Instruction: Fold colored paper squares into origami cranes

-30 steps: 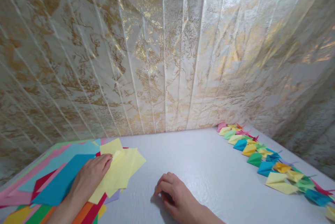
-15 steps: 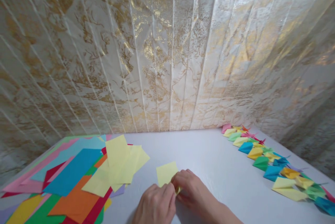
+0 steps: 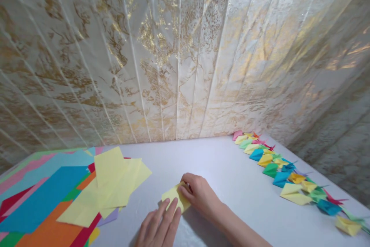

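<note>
A small pale yellow sheet of paper (image 3: pixel 172 193) lies on the white table between my hands, partly covered by them. My left hand (image 3: pixel 160 222) rests on its near left part, fingers stretched out and slightly apart. At the paper's right side, my right hand (image 3: pixel 199 195) is curled, thumb and fingertips closed on the edge. How the paper is folded beneath my fingers cannot be made out.
Overlapping coloured paper sheets cover the table's left side, with pale yellow ones (image 3: pixel 111 177) on top and a blue one (image 3: pixel 49 197) beside them. Rows of folded paper figures (image 3: pixel 281 179) line the right edge. Behind hangs a white-and-gold patterned curtain (image 3: pixel 162 66).
My left hand has gone from a closed grip to lying flat with fingers stretched. My right hand has moved to the paper's right edge. The view has swung slightly to the right.
</note>
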`<state>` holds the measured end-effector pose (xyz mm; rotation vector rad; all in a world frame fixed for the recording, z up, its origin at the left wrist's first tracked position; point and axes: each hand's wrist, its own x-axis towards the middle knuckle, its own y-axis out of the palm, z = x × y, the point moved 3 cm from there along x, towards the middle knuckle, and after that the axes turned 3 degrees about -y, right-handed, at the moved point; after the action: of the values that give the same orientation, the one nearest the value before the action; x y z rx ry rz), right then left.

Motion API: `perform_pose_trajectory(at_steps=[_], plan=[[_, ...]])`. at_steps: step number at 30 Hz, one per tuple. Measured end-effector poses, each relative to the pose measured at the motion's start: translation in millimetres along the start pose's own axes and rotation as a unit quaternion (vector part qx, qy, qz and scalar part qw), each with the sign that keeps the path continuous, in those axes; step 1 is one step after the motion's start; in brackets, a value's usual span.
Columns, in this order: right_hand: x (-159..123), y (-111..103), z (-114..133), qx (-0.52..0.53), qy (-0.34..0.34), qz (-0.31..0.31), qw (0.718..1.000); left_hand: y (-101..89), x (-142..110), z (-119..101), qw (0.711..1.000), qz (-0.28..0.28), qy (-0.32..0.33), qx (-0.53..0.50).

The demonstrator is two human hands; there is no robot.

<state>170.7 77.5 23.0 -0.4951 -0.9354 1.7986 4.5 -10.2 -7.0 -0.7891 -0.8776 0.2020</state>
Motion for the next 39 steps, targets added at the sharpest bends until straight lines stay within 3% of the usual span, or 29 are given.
perform_pose_trajectory(at_steps=[14,23,31,39], plan=[[5,12,-7,-0.035,-0.014,-0.021,0.999,7.4,-5,-5,0.999,0.043,0.014,0.001],[3,11,-5,-0.041,-0.019,-0.029,0.999,-1.0,7,0,1.0,0.003,0.01,-0.014],[5,13,-5,-0.059,-0.019,-0.021,0.998,0.5,10,-1,1.0,0.01,-0.003,-0.025],[6,15,-7,-0.07,-0.019,-0.021,0.997,8.8,-6,-5,0.996,0.078,-0.012,-0.037]])
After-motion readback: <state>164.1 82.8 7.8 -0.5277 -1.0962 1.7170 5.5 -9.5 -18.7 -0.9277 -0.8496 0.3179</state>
